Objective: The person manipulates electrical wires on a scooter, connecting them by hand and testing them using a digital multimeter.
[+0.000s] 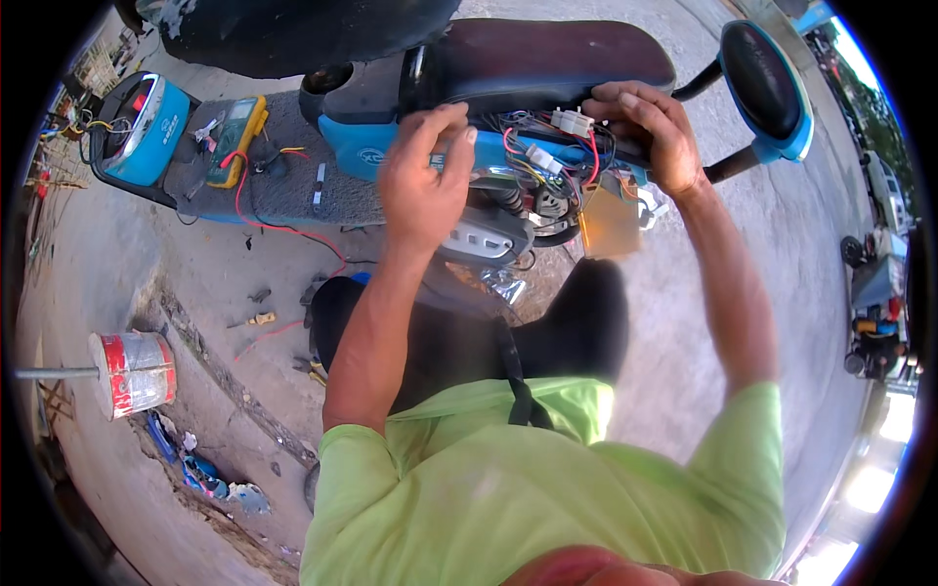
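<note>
The left hand pinches into the tangled coloured wire bundle; at three o'clock, the right hand grips white plastic connectors. Tugging could unseat neighbouring plugs.

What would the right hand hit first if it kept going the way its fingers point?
Likely the white connectors in the wire bundle under the scooter seat; the right hand already reaches them, though depth is unclear.

Bare concrete ground carries a blue scooter — beside it a red-banded tin and litter
</note>
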Demonstrator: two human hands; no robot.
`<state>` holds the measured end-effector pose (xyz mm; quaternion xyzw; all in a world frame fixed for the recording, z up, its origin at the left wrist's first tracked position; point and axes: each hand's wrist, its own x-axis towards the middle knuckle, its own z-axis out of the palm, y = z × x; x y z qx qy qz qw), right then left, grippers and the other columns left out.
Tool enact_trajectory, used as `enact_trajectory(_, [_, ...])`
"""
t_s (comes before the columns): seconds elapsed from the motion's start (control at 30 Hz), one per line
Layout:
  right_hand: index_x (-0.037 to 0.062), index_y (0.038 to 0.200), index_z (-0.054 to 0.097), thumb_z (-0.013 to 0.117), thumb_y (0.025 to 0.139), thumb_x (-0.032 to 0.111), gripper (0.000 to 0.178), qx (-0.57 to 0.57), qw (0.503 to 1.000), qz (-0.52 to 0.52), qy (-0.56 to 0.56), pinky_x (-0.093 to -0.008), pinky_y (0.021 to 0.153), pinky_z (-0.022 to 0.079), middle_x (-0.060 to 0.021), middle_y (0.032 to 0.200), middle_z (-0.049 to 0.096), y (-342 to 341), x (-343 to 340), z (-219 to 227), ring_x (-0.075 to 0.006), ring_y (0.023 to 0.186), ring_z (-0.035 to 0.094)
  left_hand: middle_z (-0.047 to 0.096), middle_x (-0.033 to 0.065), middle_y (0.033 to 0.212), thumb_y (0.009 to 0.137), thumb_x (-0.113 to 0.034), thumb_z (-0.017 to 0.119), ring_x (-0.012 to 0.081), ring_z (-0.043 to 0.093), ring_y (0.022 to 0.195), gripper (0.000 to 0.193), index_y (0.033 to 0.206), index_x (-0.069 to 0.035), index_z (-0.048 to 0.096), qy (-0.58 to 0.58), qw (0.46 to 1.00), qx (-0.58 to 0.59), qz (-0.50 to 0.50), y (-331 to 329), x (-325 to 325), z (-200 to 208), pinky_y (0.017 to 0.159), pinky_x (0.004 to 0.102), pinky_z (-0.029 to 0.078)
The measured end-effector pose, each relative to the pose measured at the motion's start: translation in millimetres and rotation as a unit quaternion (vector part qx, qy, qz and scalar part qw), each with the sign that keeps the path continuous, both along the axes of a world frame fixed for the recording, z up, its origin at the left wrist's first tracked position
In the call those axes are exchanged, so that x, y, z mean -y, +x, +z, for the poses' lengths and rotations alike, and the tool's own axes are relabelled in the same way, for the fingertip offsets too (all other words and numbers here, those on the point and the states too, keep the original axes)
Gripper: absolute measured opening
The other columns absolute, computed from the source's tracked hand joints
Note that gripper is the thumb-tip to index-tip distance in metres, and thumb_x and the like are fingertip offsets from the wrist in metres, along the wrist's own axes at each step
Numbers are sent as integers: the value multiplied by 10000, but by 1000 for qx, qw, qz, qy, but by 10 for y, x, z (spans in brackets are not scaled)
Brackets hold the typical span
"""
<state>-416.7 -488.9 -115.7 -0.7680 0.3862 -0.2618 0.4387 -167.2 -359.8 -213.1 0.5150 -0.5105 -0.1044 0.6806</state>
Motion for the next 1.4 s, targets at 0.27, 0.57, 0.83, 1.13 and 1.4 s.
enact_trajectory(0.27, [-39,1204,690,617,979,397,496,-26,985,-150,-78,-358,944,542,-159,1037,767,-63,-7,6,-237,979,729,687,96,1006,891,42,732,179,700,820,243,1125,-21,712,-28,984,173,45,55,114,92,733,326,566])
enact_trajectory(0.57, [-51,1194,671,692,928,422,543,-147,966,-189,-96,-345,847,558,-165,993,742,-56,-115,128,-214,905,712,679,103,1031,901,42,708,192,691,829,241,1135,-18,707,-34,980,192,41,69,102,90,767,330,557])
enact_trajectory(0.83, [-42,1268,623,660,965,138,354,218,958,-112,-147,-344,941,565,-148,1116,733,41,-54,107,-202,1023,710,670,97,1026,893,53,709,179,686,844,258,1141,-16,706,-21,983,182,32,108,104,43,769,327,552])
enact_trajectory(1.13, [-28,1240,633,589,994,-16,250,292,923,-35,-246,-360,1007,575,-147,1189,718,27,230,-244,-226,1142,704,653,87,1055,870,105,718,142,655,859,340,1187,-14,683,-13,975,217,41,78,125,1,777,294,538])
enact_trajectory(1.4, [-68,1247,563,564,992,21,270,440,894,51,-74,-345,1004,549,-145,1188,674,92,192,-240,-208,1114,673,681,129,1037,809,87,747,253,704,920,316,1112,1,715,68,982,174,13,23,2,282,833,345,555])
